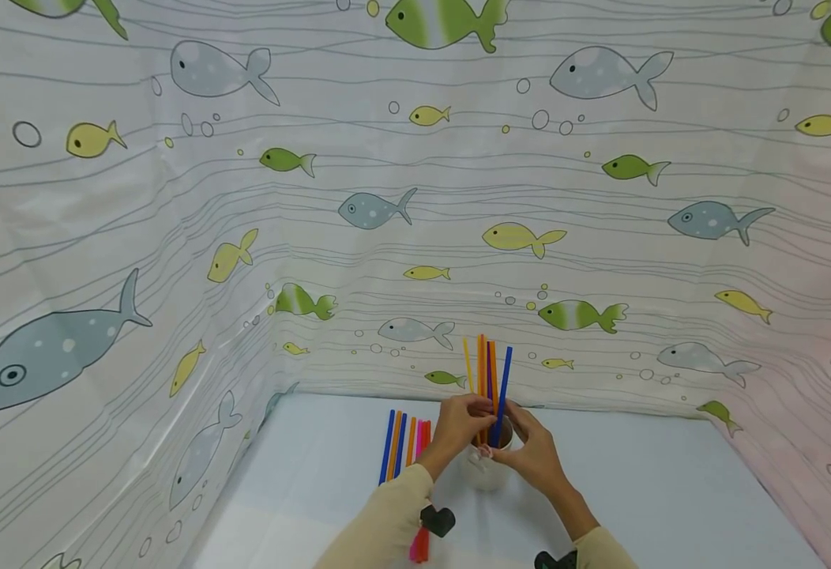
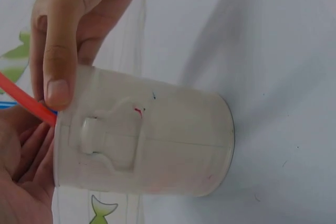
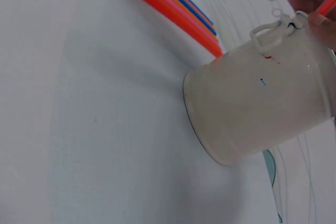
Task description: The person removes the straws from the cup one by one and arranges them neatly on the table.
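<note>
A whitish can [image 1: 485,474] stands upright on the table, with a small clasp [image 3: 268,35] near its rim. Yellow, orange, purple and blue plastic straws [image 1: 483,367] rise out of its mouth. My right hand [image 1: 539,454] grips the rim from the right, its thumb pressed on the near side and fingers round the back. From the left, my left hand [image 1: 458,427] has its curled fingers round the straws just above the rim. In the left wrist view an orange-red straw [image 2: 23,98] runs into the can beside both hands; the fingertips of the left hand are partly hidden.
More straws [image 1: 397,442] in blue, orange, pink and red lie side by side left of the can, partly under the left sleeve [image 1: 387,514]. A white sheet with printed fish [image 1: 423,205] hangs behind and at both sides of the white table [image 1: 643,474].
</note>
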`<state>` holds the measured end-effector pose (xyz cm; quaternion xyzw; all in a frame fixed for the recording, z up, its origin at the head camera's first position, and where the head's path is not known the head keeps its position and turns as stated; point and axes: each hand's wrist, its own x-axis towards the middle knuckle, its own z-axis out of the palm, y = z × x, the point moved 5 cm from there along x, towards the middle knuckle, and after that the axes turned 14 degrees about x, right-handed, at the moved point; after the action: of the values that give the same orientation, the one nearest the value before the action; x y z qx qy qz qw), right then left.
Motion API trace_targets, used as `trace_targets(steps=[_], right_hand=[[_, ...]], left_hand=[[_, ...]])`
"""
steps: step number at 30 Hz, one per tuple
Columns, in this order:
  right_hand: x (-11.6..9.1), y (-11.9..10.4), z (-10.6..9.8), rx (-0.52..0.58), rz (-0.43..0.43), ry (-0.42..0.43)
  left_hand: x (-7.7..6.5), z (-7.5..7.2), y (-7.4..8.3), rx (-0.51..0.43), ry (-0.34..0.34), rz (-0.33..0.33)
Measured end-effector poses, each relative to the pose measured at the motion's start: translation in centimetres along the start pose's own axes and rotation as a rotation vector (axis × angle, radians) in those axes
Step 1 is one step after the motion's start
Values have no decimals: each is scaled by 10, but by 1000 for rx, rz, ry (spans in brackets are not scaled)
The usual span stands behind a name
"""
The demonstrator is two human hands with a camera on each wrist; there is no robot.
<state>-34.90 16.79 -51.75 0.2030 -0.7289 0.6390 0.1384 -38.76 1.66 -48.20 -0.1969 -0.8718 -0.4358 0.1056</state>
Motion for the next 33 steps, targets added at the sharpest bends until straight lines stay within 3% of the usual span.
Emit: trace_targets(steps=[13, 33], right_hand=[[0, 0, -1, -18, 18, -6], [1, 2, 0, -7, -8, -10]], left_hand=[[2, 7, 7, 46, 28, 13], [6, 15, 6, 144, 47, -55]])
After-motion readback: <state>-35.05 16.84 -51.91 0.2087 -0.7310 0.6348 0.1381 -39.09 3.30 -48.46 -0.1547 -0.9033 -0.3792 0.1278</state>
